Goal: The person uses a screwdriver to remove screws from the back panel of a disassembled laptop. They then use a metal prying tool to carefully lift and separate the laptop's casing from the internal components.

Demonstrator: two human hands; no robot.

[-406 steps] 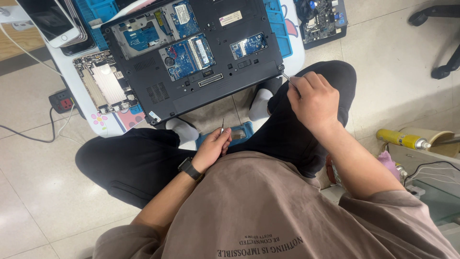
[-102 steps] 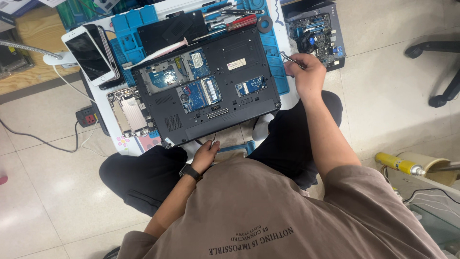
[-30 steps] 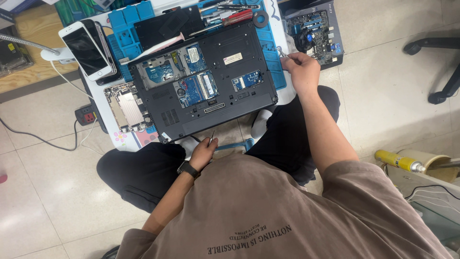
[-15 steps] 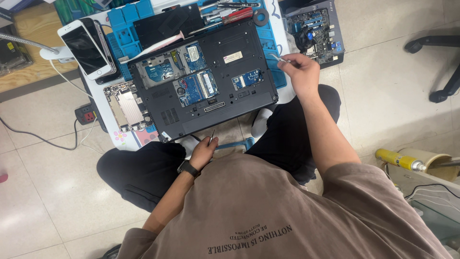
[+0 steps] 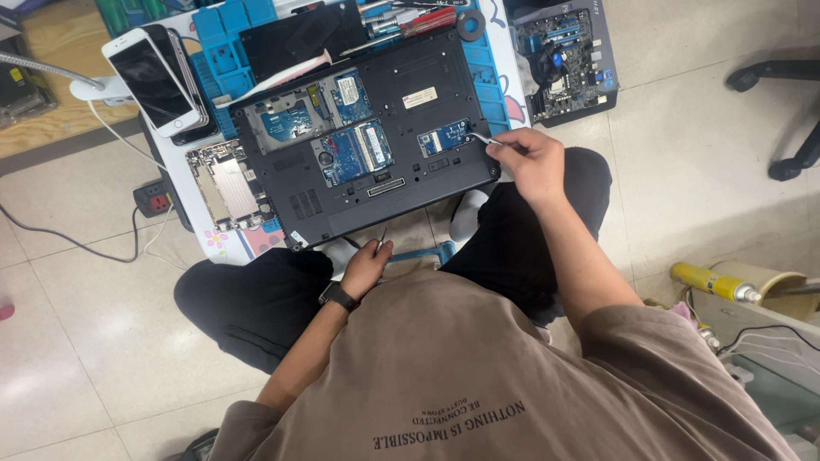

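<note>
A black laptop (image 5: 376, 137) lies upside down on a small low table, its bottom covers off and blue circuit boards showing. My right hand (image 5: 530, 158) is shut on thin metal tweezers (image 5: 485, 139), whose tip touches the small blue board near the laptop's right edge. My left hand (image 5: 367, 265) rests in my lap just below the laptop's front edge and pinches a thin dark tool (image 5: 382, 239). A black watch sits on that wrist. I sit cross-legged in black trousers.
Two phones (image 5: 158, 77) lie at the table's left. A blue repair mat (image 5: 222, 34) with hand tools lies behind the laptop, and a bare metal-plated part (image 5: 229, 183) beside it. A motherboard (image 5: 564, 55) sits right, a power strip (image 5: 156, 201) on the floor, a yellow can (image 5: 713, 282) right.
My right hand has come down from the table's right edge onto the laptop's right side with the tweezers. The left hand has stayed in my lap.
</note>
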